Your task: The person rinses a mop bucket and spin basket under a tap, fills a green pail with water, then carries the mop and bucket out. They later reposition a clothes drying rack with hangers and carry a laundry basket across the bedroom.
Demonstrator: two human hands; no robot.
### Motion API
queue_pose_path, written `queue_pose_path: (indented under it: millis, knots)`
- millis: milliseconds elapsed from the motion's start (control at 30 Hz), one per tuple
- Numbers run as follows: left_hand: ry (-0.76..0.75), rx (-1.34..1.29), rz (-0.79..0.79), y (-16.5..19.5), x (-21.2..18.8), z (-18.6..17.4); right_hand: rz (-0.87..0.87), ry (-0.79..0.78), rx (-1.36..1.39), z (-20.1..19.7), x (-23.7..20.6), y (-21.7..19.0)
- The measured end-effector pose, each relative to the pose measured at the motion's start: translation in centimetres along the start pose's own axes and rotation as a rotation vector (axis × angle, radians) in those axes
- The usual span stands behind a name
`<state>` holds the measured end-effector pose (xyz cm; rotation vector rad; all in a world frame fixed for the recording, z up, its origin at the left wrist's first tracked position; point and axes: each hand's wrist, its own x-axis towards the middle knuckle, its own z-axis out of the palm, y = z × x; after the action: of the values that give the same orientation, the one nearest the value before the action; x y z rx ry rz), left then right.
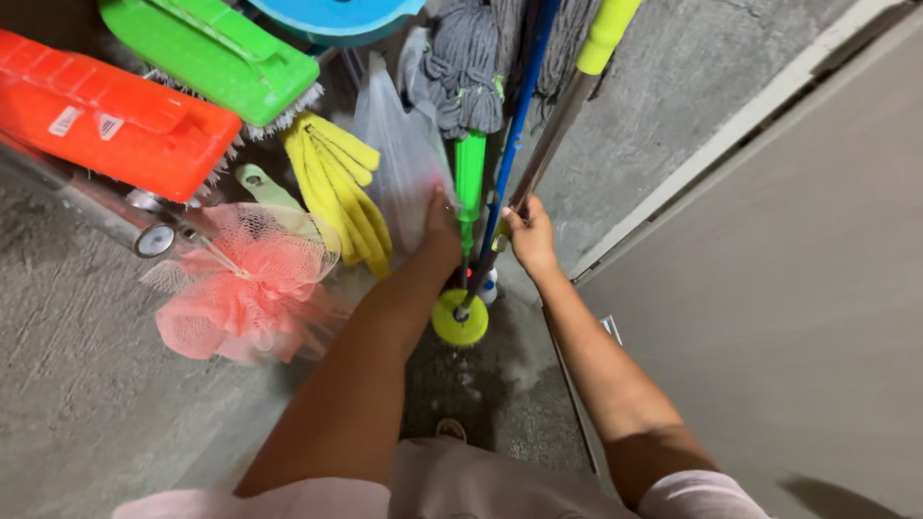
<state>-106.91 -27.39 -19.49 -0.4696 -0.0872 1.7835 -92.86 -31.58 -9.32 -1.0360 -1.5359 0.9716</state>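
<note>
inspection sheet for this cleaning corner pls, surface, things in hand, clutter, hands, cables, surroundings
surface: grey concrete floor, damp patch near the mop base
job's things: grey-handled pole with yellow-green grip; green mop handle
clutter: yellow gloves, pink net, clear bag, orange brush, green brush
grippers: right hand closed on the pole; left hand by the green handle, grip hidden
cables: nothing seen
surroundings: grey wall at right
</note>
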Motion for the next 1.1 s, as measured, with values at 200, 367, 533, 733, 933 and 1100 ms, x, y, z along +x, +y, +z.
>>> queue_pose_path:
  millis: [200,367,533,733,933,1100]
  knots:
    - [0.126,-1.497,0.369,2.3,0.1,1.8,0.063,-0.085,0.015,3.6,1.8,2.1]
    - [0.031,-1.641,0.402,1.9,-0.4,1.7,-0.146,-0.032,-0.100,7.6,3.7,5.6]
    - [0.082,-1.553,0.440,3.1,0.3,-0.7,0.005,-0.118,-0.055,10.4,6.2,8.4]
    - [0.392,0.490,0.309,3.3,1.6,-3.5,-0.056,-0.157,-0.086,12.9,8.4,11.8]
    - [0.529,0.529,0.111,2.5,0.6,-4.3,-0.008,-0.117,-0.188,15.1,10.9,15.5]
    - [0.373,0.586,-0.028,4.3,0.1,-2.4,-0.221,-0.033,-0.281,15.8,12.7,15.3]
